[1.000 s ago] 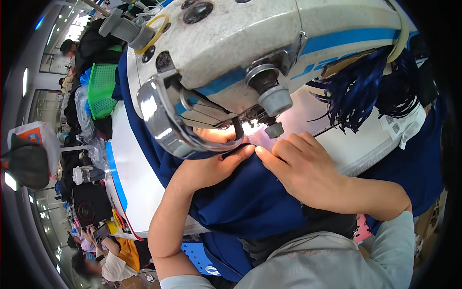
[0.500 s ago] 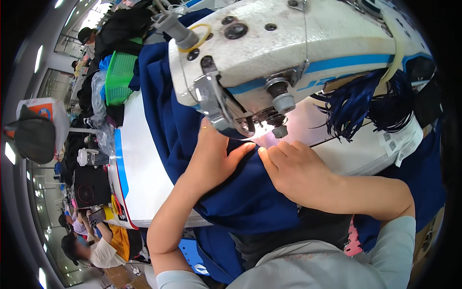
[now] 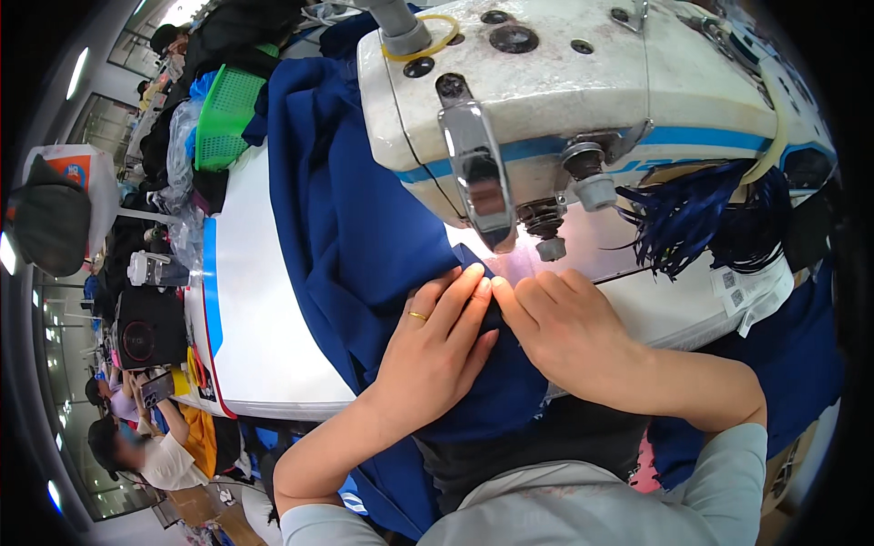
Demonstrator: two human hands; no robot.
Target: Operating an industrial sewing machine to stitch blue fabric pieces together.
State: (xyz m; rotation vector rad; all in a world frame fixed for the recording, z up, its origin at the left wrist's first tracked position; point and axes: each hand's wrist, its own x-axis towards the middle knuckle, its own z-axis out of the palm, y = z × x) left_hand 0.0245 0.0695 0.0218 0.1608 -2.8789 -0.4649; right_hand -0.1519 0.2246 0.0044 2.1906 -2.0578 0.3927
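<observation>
Navy blue fabric (image 3: 332,227) lies in folds over the white sewing machine table and drops over its front edge. Its upper edge runs toward the lit needle area of the white sewing machine (image 3: 564,82), where a shiny metal guard (image 3: 478,177) hides the needle. My left hand (image 3: 442,337), with a ring on one finger, lies on the fabric, fingers stretched and thumb apart. Beside it, my right hand (image 3: 569,328) has its fingers curled in a pinch at the fabric's edge. The fingertips of both hands almost meet just in front of the machine.
A bundle of dark blue strips (image 3: 701,214) hangs from the machine at right, above a white label (image 3: 751,287). On the left are a green basket (image 3: 223,118), a clear lidded cup (image 3: 155,269) and a dark cap (image 3: 55,218). Farther back, a person (image 3: 150,446) holds a phone.
My left hand has come away from under the machine head toward me, and its fingers now point at my right fingertips. The view has shifted, and the fabric's near edge sits differently.
</observation>
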